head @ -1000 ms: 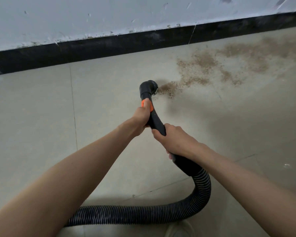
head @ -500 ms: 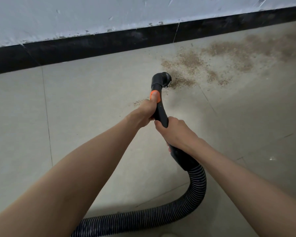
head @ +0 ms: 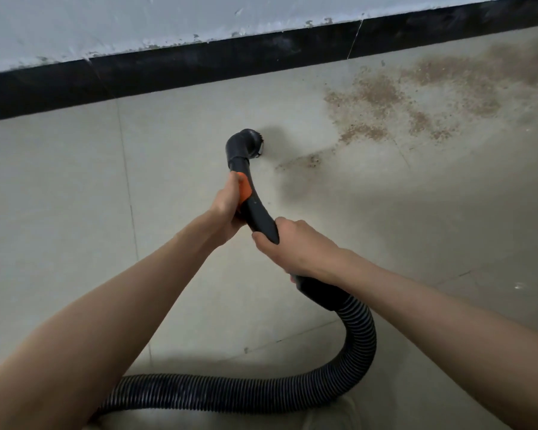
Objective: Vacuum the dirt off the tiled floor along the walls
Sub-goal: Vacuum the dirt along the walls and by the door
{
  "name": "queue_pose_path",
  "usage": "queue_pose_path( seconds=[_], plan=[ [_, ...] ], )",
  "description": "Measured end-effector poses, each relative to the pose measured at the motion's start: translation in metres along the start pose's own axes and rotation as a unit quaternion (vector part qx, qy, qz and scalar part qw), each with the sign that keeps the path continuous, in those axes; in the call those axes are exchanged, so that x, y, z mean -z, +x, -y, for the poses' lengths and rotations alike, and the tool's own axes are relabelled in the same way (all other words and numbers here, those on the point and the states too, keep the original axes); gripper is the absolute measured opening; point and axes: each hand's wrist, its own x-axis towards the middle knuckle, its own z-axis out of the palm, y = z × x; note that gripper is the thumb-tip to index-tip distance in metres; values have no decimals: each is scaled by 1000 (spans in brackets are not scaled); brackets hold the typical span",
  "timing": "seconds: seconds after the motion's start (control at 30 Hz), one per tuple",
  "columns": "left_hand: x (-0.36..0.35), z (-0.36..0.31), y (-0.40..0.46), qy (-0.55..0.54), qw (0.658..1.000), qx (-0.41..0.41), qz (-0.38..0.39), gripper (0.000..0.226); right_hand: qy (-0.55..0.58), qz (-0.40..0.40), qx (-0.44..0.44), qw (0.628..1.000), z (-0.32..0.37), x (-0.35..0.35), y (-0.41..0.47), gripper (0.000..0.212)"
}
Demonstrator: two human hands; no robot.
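My fingers are mostly hidden behind the black vacuum handle (head: pixel 255 209), and the ribbed hose (head: pixel 359 342) runs out of view at the bottom left under my forearm, so I cannot see the machine itself. The mouth of the nozzle (head: pixel 246 143) faces away to the right, and I cannot tell whether it touches the floor.

My left hand (head: pixel 227 206) grasps the handle high up, thumb beside the orange button (head: pixel 244 187). My right hand (head: pixel 295 246) grasps it lower down, just above where the hose joins. The nozzle sits beyond both hands, toward the wall.

The tiled floor (head: pixel 59 197) to the left looks plain, crossed by thin grout lines. A black skirting board (head: pixel 184 63) runs along the foot of the pale, chipped wall (head: pixel 106 23). A small streak of dirt (head: pixel 305 161) lies just right of the nozzle, and a wide brown patch (head: pixel 385 100) spreads farther right, near the skirting.
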Motion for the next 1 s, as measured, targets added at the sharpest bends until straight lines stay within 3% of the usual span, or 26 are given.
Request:
queue_pose_path(
  seconds=[0.2, 0.53, 0.67, 1.0],
  plan=[
    [73, 21, -25, 0, 994, -3, -107, 34, -70, 86, 63, 992, 29, -39, -24, 41],
    [120, 68, -77, -78, 973, -5, -218, 27, -151, 152, 141, 967, 54, -71, -56, 41],
    [119, 76, -86, -96, 970, -11, -223, 27, -154, 167, 141, 964, 56, -68, -64, 40],
    [73, 65, -75, -45, 989, 3, -138, 27, -64, 142, 48, 987, 35, -45, -79, 36]
  ],
)
